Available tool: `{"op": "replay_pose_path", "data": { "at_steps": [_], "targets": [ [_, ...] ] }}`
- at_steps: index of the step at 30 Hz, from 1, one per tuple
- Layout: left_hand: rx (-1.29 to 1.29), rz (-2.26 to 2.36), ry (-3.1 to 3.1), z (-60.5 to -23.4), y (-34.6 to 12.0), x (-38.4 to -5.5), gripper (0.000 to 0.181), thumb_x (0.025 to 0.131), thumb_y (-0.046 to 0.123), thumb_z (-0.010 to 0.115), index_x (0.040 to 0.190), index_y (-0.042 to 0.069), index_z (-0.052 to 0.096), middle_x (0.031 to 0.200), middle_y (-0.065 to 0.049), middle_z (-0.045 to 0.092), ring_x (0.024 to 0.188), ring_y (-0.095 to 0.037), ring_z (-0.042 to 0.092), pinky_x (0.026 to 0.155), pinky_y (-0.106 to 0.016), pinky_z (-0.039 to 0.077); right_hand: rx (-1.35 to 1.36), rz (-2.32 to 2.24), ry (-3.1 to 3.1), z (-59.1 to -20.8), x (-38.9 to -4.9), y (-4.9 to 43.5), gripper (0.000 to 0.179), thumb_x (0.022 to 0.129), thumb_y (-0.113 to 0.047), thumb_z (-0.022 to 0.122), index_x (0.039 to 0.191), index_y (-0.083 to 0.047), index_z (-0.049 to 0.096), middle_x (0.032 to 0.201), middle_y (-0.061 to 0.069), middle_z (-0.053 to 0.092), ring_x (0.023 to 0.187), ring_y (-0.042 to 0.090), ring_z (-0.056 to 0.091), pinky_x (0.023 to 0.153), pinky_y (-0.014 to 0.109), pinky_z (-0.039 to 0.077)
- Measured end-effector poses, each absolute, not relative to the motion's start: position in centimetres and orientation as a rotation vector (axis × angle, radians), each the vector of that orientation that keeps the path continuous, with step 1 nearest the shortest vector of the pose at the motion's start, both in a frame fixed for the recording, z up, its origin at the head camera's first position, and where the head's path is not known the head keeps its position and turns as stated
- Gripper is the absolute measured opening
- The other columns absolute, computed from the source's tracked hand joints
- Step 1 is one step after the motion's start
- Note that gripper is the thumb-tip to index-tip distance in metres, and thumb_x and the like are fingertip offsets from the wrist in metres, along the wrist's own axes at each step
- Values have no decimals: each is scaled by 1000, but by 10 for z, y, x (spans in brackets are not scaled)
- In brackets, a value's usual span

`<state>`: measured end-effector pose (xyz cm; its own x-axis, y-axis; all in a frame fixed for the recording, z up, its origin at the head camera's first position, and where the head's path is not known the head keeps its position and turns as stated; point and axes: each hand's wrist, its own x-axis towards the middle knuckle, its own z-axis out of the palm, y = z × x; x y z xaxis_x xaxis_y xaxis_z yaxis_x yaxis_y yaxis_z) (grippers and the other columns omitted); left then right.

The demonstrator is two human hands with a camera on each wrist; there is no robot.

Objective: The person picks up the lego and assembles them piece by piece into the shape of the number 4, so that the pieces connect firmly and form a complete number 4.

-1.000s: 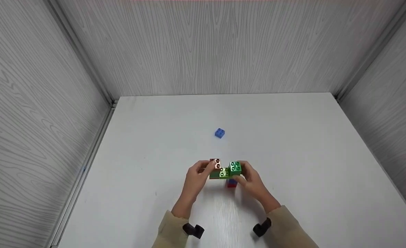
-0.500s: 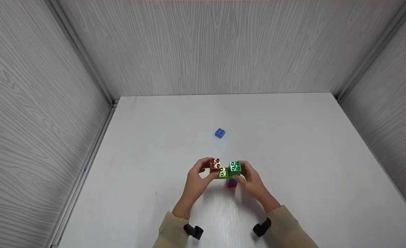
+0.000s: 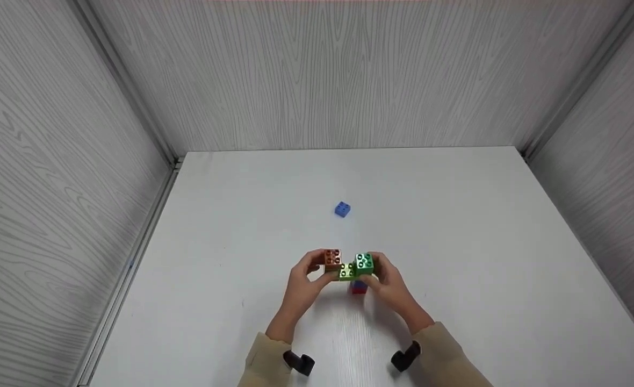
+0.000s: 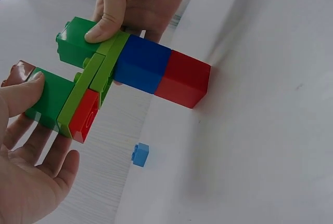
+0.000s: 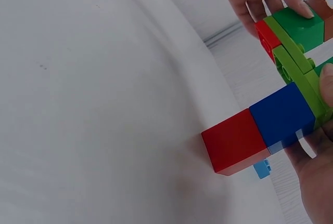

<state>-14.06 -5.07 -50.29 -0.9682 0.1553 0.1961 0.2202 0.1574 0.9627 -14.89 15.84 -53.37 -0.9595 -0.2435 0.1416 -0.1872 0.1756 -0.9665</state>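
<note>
Both hands hold one joined build of toy building bricks above the near middle of the table. My left hand [image 3: 301,285] pinches its left end, thumb on a green brick [image 4: 54,102] topped by a copper-brown brick [image 3: 332,258]. My right hand [image 3: 395,282] grips the right end, its thumb pressing on another green brick [image 4: 78,36]. Lime-green plates [image 3: 346,272] bridge the two ends. A blue brick [image 4: 143,64] and a red brick [image 4: 183,81] form a column beneath the right end. A thinner red piece [image 4: 86,116] sits under the left end.
A single loose blue brick [image 3: 342,209] lies on the white table [image 3: 242,215] beyond the hands. Grey wood-grain panels [image 3: 317,75] enclose the table at the back and both sides. Each sleeve carries a black wrist camera mount [image 3: 299,363].
The left thumb has slid down from the top of the copper-brown brick to the near side of the left stack. The right hand keeps its grip and the build stays nearly in place.
</note>
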Motion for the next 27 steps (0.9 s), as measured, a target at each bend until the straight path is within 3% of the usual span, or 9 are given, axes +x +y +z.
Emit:
{"op": "replay_pose_path", "data": {
  "at_steps": [10,19,25,27],
  "targets": [
    [-343,-1987,-2350,-517,-59,-147,43,80,8,73,120,5,57,112,-5,62,108,-20,54,95,-42,41,-466,-1938,2379,-536,-149,150,39,86,4,60,122,4,45,116,12,54,108,22,52,96,32,41],
    [-385,-1969,-2339,-540,-65,-156,45,78,23,75,119,13,59,111,2,62,106,-17,55,95,-45,40,-575,-1963,2365,-543,-152,158,42,87,-2,62,125,5,45,118,14,54,108,23,53,95,33,42],
    [-386,-1960,-2345,-539,-66,-155,45,78,24,75,119,15,59,110,4,62,105,-15,55,94,-46,41,-683,-2013,2326,-544,-161,168,34,94,8,41,127,13,39,115,22,54,105,21,53,92,32,43],
    [-379,-1956,-2355,-528,-65,-150,44,79,20,74,119,12,59,110,1,62,105,-16,55,94,-44,41,-662,-2000,2337,-543,-167,170,33,96,7,36,128,12,39,113,24,54,105,19,54,93,37,43]
  ]
}}
